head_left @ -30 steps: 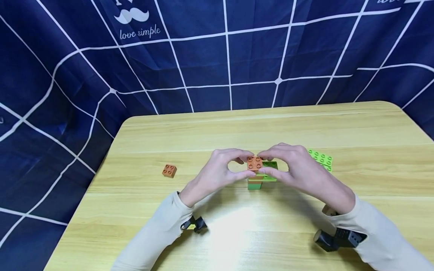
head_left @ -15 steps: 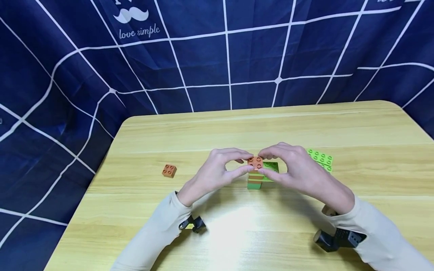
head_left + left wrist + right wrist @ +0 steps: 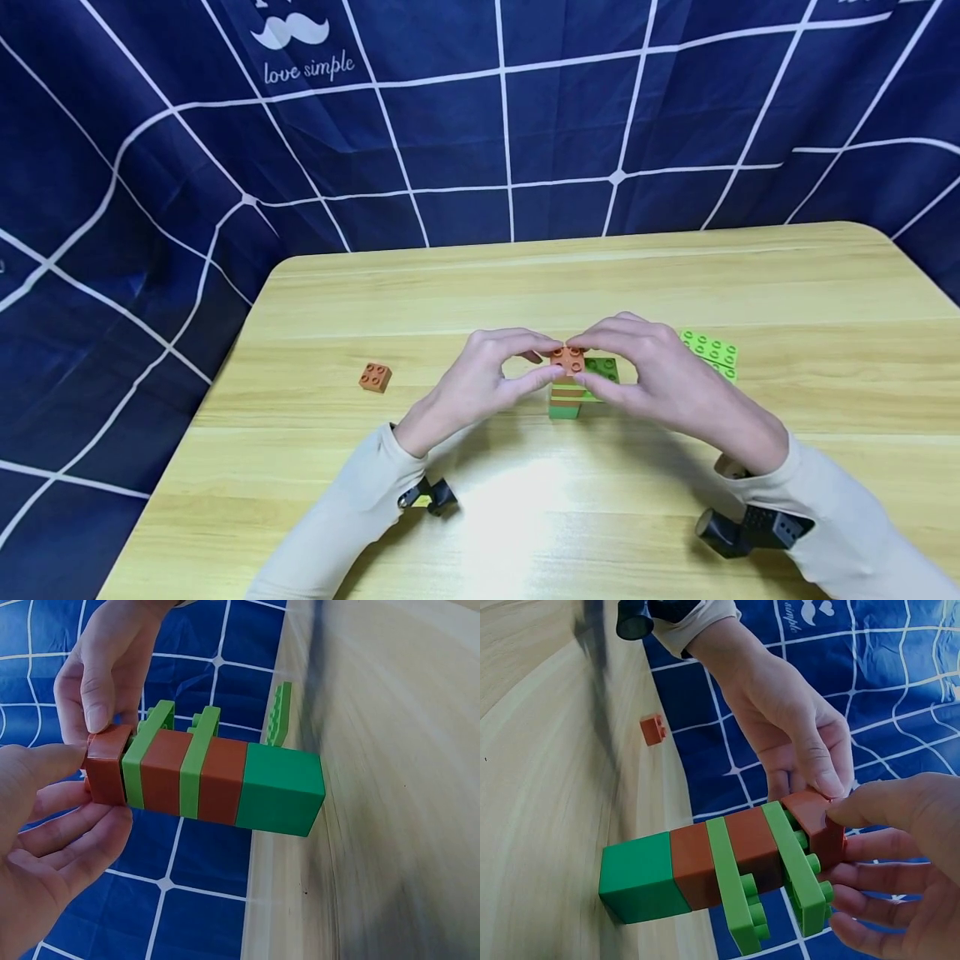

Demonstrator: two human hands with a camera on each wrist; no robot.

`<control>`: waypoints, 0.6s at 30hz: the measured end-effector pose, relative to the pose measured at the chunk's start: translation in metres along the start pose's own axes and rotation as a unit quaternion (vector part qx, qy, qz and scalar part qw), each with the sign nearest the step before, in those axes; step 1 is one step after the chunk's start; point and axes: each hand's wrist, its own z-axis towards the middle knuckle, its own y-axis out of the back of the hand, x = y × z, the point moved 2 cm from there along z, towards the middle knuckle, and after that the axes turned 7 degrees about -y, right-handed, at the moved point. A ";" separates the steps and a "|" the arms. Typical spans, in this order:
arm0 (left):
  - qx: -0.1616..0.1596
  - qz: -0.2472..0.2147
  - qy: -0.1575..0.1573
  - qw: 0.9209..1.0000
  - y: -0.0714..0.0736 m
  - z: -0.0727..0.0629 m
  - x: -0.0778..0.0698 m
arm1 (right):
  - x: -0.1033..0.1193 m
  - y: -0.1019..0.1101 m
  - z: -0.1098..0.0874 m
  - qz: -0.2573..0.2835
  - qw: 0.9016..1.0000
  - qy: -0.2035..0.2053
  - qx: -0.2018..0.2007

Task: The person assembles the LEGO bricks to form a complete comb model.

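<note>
An orange-brown building brick (image 3: 567, 360) with studs on top sits at the upper end of a stack. In the right wrist view a thin gap shows between it and the light green plate (image 3: 795, 870) below. My left hand (image 3: 480, 375) pinches one side of this brick, thumb at the near face and fingers behind. My right hand (image 3: 652, 367) pinches the other side the same way. Lower in the stack come orange-brown bricks (image 3: 223, 780), another light green plate (image 3: 196, 769) and a green base block (image 3: 281, 789) standing on the table. Both plates jut out to the right.
Another orange-brown brick (image 3: 375, 377) lies on the wooden table (image 3: 450, 300) to the left. Light green studded plates (image 3: 712, 354) lie to the right, partly behind my right hand. A dark blue curtain (image 3: 450, 133) with white lines hangs behind the table.
My left thumb has moved slightly up along the top brick. More of the stack's upper layers shows beneath that brick. Both hands stay around it, and the loose pieces have not moved.
</note>
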 end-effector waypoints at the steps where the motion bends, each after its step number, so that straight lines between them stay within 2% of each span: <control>1: 0.000 0.000 0.002 1.000 0.000 0.000 0.000 | 0.000 0.000 0.000 0.000 1.000 -0.001 0.003; 5: 0.000 -0.001 0.007 1.000 0.000 0.000 0.000 | 0.000 0.000 0.001 0.001 1.000 -0.001 0.006; 10: 0.003 0.000 0.010 1.000 0.000 0.001 0.000 | -0.001 0.000 0.001 -0.001 1.000 0.011 -0.008; 18: 0.013 0.012 0.001 1.000 0.000 0.005 -0.002 | 0.000 0.002 0.001 -0.006 1.000 0.017 -0.008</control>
